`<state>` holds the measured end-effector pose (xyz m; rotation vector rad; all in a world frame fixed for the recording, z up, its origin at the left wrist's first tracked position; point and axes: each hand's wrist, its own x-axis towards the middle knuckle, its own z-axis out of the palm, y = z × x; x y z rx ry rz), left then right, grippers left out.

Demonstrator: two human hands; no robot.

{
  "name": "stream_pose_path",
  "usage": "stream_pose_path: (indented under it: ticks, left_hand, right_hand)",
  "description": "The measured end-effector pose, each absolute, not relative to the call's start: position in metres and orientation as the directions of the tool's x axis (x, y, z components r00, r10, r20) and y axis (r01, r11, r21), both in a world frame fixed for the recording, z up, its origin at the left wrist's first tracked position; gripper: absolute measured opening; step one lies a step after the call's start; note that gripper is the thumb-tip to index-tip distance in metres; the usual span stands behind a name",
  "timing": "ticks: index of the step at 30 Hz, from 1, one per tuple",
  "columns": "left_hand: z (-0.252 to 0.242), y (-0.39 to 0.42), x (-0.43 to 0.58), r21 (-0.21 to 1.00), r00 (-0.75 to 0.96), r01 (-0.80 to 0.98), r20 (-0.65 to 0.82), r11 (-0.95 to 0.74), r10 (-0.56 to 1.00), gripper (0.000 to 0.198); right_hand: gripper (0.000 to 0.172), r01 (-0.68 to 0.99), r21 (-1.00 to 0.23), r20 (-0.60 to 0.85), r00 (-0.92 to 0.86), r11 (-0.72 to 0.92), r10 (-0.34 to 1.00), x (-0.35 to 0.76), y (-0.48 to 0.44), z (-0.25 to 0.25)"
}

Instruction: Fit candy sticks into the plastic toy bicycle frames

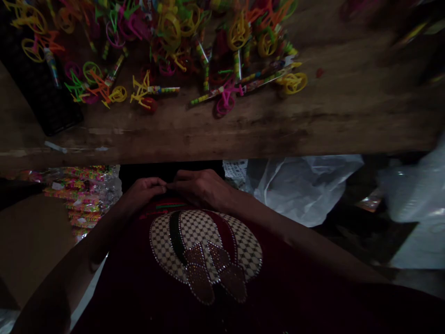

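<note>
My left hand (146, 189) and my right hand (203, 184) meet at my lap, below the table's front edge. Their fingertips come together at the front of my dark red shirt (135, 278). Both hands have curled, closed fingers, and the dim light hides whatever may be between them. Above them, small plastic toy bicycles in yellow, pink, orange and green lie on the wooden table, such as a yellow toy bicycle (141, 90) and a pink toy bicycle (227, 96). Clear tubes of coloured candy (205, 97) are joined to or lie among them.
A black plastic crate or tray (55, 111) sits at the left on the wooden table (243, 134). Under the edge are packed bags of colourful pieces (86, 199), a cardboard box (34, 246) and a translucent plastic bag (302, 185). More white plastic (417, 190) is at right.
</note>
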<state>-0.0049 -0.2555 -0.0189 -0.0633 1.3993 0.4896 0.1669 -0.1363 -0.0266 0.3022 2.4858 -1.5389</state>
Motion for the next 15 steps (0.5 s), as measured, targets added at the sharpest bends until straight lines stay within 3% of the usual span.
stream_pose_path:
  ticks: [6, 12, 15]
  left_hand:
    - [-0.022, -0.257, -0.004, 0.289, 0.091, -0.33, -0.938, 0.899, 0.335, 0.022]
    - [-0.026, -0.259, -0.004, 0.325, 0.086, -0.289, -0.928, 0.901, 0.362, 0.017]
    - [-0.028, -0.26, -0.004, 0.334, 0.089, -0.308, -0.922, 0.891, 0.377, 0.018]
  right_hand:
    - [0.02, 0.411, -0.757, -0.44, -0.895, 0.508, 0.069, 0.153, -0.131, -0.017]
    - [0.011, 0.55, -0.741, -0.637, -0.758, 0.386, -0.143, 0.128, -0.107, -0.01]
    - [0.013, 0.5, -0.708, -0.657, -0.726, 0.498, -0.204, 0.119, -0.103, -0.003]
